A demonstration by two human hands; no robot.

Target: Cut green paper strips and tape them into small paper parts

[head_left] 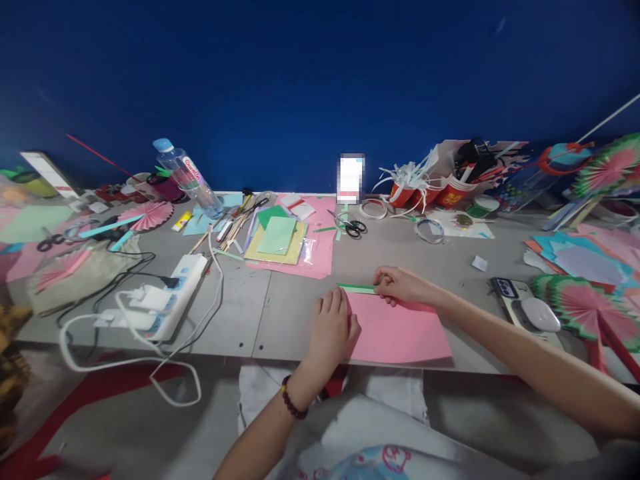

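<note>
A pink sheet [400,333] lies on the table [295,317] at its near edge, with a green strip [356,287] along its far border, from the sheet's 11 o'clock toward 12. The left hand [334,323] rests palm down over the sheet's 9 o'clock side, fingers together and slightly bent, tips near the strip's left end. The right hand [394,285] is at 12 o'clock with its fingers curled over the strip; whether it pinches the strip or only presses it, I cannot tell. Taking the sheet as centre, scissors [352,226] lie at 11 o'clock, a stack of coloured paper [280,239] at 10, and a white power strip [183,297] at 9. Red cups [451,193] stand at 1 o'clock, and a phone [506,289] with a white rounded object [540,315] on it lies at 3.
</note>
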